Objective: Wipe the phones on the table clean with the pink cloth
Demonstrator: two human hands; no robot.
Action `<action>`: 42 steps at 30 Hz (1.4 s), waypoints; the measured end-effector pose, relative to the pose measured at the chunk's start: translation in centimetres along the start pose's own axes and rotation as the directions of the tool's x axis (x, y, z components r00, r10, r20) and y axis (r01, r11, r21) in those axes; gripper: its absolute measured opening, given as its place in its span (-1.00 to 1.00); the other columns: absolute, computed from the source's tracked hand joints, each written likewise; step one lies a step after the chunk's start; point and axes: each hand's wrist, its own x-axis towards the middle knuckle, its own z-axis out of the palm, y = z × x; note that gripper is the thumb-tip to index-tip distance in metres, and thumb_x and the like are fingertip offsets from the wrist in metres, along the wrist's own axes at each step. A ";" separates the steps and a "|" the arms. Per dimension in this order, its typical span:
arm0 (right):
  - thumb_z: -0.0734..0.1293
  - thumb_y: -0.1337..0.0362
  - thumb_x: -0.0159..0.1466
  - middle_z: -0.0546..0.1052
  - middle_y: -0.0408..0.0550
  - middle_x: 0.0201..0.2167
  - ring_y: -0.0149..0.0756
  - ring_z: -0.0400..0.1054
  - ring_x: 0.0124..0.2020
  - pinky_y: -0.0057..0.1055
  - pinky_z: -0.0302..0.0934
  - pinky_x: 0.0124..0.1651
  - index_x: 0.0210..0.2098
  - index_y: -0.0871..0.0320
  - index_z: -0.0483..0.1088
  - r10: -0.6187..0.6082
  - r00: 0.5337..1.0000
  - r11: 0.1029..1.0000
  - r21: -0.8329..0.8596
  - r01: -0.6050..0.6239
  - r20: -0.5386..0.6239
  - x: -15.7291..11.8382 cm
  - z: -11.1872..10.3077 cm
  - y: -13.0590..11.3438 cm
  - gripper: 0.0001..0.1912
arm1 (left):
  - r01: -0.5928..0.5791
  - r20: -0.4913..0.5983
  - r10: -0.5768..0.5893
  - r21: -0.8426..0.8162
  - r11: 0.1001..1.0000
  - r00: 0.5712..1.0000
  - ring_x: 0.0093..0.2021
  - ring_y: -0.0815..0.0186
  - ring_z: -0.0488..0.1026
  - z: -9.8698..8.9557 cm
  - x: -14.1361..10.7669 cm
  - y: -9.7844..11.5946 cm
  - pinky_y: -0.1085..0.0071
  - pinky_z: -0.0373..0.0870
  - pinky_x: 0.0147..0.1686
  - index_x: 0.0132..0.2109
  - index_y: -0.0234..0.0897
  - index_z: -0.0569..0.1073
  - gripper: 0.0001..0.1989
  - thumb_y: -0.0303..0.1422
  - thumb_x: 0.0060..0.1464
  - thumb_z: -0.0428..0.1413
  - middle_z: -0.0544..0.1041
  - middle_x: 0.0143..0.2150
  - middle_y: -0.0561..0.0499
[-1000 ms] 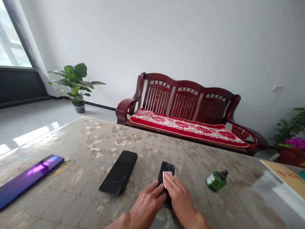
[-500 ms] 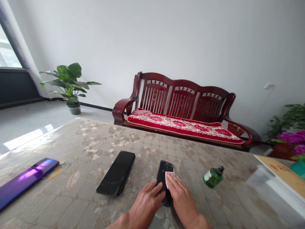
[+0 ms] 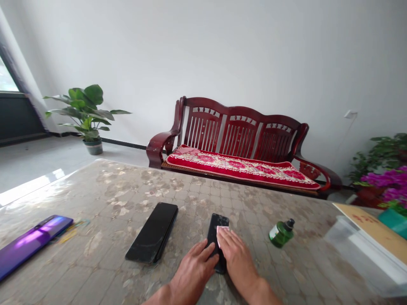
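Note:
A small dark smartphone lies face up on the table, its upper end showing marks or cracks. My left hand holds it at its left edge, thumb and fingertips on the lower part of the glass. A pink cloth is pressed onto the screen under the fingers of my right hand, which mostly cover it. Left of my hands, a larger black smartphone rests on another dark flat thing. To the right stands a green bottle with a black cap.
A purple-blue phone lies at the table's left, beside small yellow and blue bits. A clear plastic box with a tan board sits at the right. Behind the patterned table are a wooden bench and a potted plant.
The whole view has shifted slightly, so things appear a little further left. My right hand, with the pink cloth, stays on the upper half of the smartphone; my left hand has kept its place.

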 end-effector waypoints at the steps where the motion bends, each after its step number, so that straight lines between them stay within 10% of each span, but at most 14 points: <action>1: 0.10 0.60 0.24 0.40 0.05 0.17 -0.17 0.29 0.18 -0.16 0.25 0.20 0.22 0.17 0.27 -0.013 1.000 1.000 -0.002 0.013 0.002 -0.4 -0.2 -0.2 -0.40 | -0.006 -0.006 0.006 -0.006 1.000 1.000 0.17 0.10 0.36 -0.1 0.0 0.0 0.17 0.26 0.20 0.00 -0.16 0.48 -0.75 -0.45 0.17 0.16 0.48 0.13 -0.02; 10: 0.12 0.62 0.24 0.47 0.09 0.10 -0.20 0.35 0.13 -0.10 0.21 0.22 0.16 0.14 0.35 0.164 0.986 0.985 0.051 -0.165 0.020 4.7 -0.3 0.5 -0.44 | -0.079 -0.055 0.084 0.082 0.994 0.995 0.16 0.10 0.38 0.6 -0.4 -0.7 0.17 0.32 0.16 0.04 -0.16 0.44 -0.69 -0.50 0.16 0.14 0.47 0.14 -0.03; 19: 0.10 0.58 0.27 0.42 0.01 0.16 -0.21 0.31 0.17 -0.20 0.24 0.21 0.23 0.14 0.26 -0.017 0.999 0.998 0.060 0.019 -0.040 -0.6 -0.5 -1.0 -0.43 | -0.094 -0.137 0.105 0.083 0.992 0.985 0.09 0.14 0.43 0.1 -0.2 -0.3 0.22 0.37 0.11 -0.04 -0.17 0.49 -0.83 -0.40 0.24 0.09 0.52 0.06 0.00; 27: 0.13 0.62 0.24 0.45 0.07 0.12 -0.23 0.34 0.14 -0.12 0.20 0.23 0.18 0.14 0.33 0.110 0.994 0.990 0.082 -0.111 0.013 5.3 0.6 0.2 -0.42 | -0.108 -0.173 0.117 0.063 0.992 0.978 -0.01 0.17 0.50 0.8 -0.4 -1.4 0.27 0.42 0.04 -0.08 -0.23 0.51 -0.80 -0.52 0.19 0.08 0.57 -0.03 -0.02; 36: 0.11 0.57 0.28 0.40 0.00 0.18 -0.23 0.26 0.21 -0.18 0.19 0.23 0.23 0.15 0.25 -0.032 0.999 0.995 0.096 0.033 -0.005 0.6 0.4 -0.9 -0.44 | -0.113 -0.174 0.112 0.005 0.994 0.978 -0.04 0.19 0.44 1.7 -0.4 -1.3 0.16 0.45 -0.07 0.07 -0.22 0.41 -0.74 -0.26 0.28 0.07 0.42 0.08 -0.10; 42: 0.24 0.28 0.37 0.42 0.04 0.10 -0.18 0.36 0.03 -0.10 0.28 0.08 0.10 0.10 0.34 0.060 0.998 0.990 0.132 -0.058 -0.014 6.2 0.9 0.4 -0.68 | -0.126 -0.161 0.125 0.001 0.992 0.979 -0.03 0.15 0.49 1.0 -0.6 -1.1 0.30 0.42 0.03 -0.14 -0.25 0.51 -0.86 -0.51 0.15 0.16 0.57 -0.10 -0.03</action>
